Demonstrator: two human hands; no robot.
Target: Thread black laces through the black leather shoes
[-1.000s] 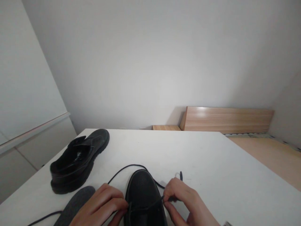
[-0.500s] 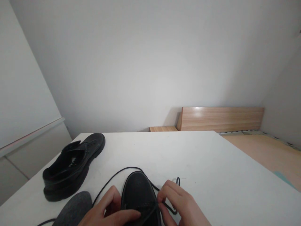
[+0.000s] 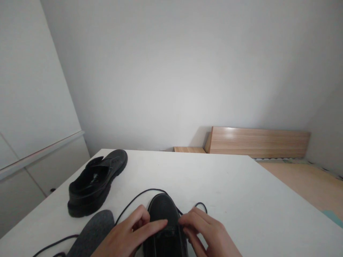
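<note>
A black leather shoe (image 3: 162, 208) lies toe-away at the near edge of the table, its rear part cut off by the frame. My left hand (image 3: 131, 230) grips its left side, with the thumb laid across the top and the other fingers curled. At the shoe's right side my right hand (image 3: 205, 228) is closed in a pinch on a black shoelace; the exact contact is partly hidden by the fingers. The shoelace (image 3: 139, 193) loops around the toe, and a small loop of it shows beyond my right hand. A dark grey insole (image 3: 93, 232) lies left of my left hand.
A second black shoe (image 3: 98, 182) with a raised flap stands at the left of the white table (image 3: 187, 175). More black cord (image 3: 56, 242) trails at lower left. Beyond the table are a wooden headboard (image 3: 259, 141) and a bed (image 3: 297, 182) at right, and a white cabinet (image 3: 61, 160) at left.
The view has shifted slightly left. The lace strand that crossed the shoe's top no longer shows there. My left thumb has slid further over the shoe; my right hand stays at its side.
</note>
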